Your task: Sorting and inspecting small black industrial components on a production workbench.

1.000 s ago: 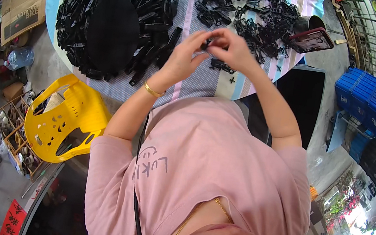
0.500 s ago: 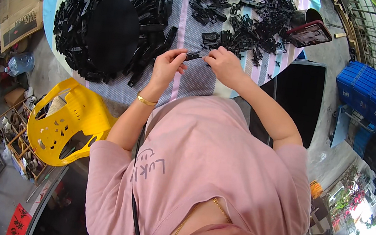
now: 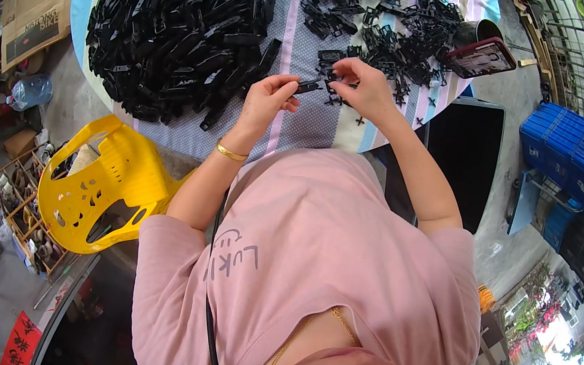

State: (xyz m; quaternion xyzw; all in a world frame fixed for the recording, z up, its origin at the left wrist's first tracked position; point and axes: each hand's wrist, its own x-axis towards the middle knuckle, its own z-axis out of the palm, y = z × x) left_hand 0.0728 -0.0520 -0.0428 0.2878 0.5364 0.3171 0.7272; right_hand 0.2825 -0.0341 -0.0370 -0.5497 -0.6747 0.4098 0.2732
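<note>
my left hand pinches a black clip, upper centre; right hand grips small black parts beside it.

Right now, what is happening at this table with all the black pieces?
A person in a pink shirt sits at a table covered with a cloth. The left hand pinches a small black part in its fingers. The right hand is on the loose parts scattered on the right side. A big pile of longer black pieces lies on the left. A phone rests at the table's right edge, and a yellow chair stands beside the person.
</note>
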